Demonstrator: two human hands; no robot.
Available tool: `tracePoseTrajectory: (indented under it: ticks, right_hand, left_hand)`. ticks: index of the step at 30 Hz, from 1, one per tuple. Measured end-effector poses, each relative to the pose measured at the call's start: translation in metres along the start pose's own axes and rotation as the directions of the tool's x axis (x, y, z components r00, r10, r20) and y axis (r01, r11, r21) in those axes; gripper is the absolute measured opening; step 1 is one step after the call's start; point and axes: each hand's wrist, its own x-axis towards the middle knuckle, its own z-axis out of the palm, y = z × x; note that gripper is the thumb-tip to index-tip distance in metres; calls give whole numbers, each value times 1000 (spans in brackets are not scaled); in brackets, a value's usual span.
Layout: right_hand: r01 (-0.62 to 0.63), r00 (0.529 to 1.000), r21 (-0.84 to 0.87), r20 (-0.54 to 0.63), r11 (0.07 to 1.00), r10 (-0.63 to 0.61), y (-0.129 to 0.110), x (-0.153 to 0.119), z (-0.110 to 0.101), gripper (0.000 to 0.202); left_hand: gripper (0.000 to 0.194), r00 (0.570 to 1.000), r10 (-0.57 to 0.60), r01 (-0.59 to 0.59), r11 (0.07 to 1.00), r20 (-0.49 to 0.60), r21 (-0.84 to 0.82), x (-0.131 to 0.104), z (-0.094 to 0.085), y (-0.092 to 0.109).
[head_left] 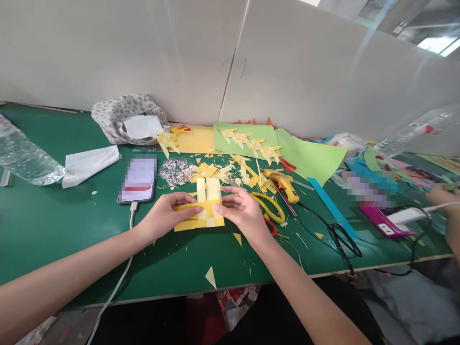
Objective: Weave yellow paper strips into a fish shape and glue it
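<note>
Paper weave (207, 214), one: above tabletop (161, 270), pinched in the grip of left hand (171, 210) and right hand (242, 212); yellow strips (187, 223) crosswise, cream strips (213, 190) pointing away, checkered end (211, 222) nearer right hand.

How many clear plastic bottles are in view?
2: one bottle at the picture's left edge, beside a white sheet; another bottle at the far right, near the wall. More could be hidden.
</note>
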Motion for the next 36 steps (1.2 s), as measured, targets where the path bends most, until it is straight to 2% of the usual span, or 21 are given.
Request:
tracePoseTrajectory:
  ticks: [3,9,12,20,24,29,36]
  right_hand:
    - [17,1000,-10,-7,1000,-17,0,0,-1,47]
    - [12,999,-11,43,1000,-12,1,-2,2,40]
    - [1,998,-3,70,1000,-1,3,-2,3,38]
    - [-19,995,-37,97,999,23,5,-3,3,33]
    - [-5,995,-94,103,996,15,5,-3,5,31]
    - [54,997,-122,68,991,-46,9,-1,5,27]
    - [58,997,-69,51,996,-54,14,1,4,22]
  left_hand:
    - [29,1000,-16,16,999,0,-31,0,0,1]
    - [32,990,0,12,996,138,-83,0,3,0]
    - [35,986,3,19,992,169,-125,0,4,-1]
    - [35,986,-17,35,993,164,-112,0,4,-3]
    - [37,993,8,-8,1000,117,-2,0,3,-4]
    - [38,986,72,-92,987,147,135,2,3,-8]
    - [40,983,76,-89,994,169,68,4,5,-11]
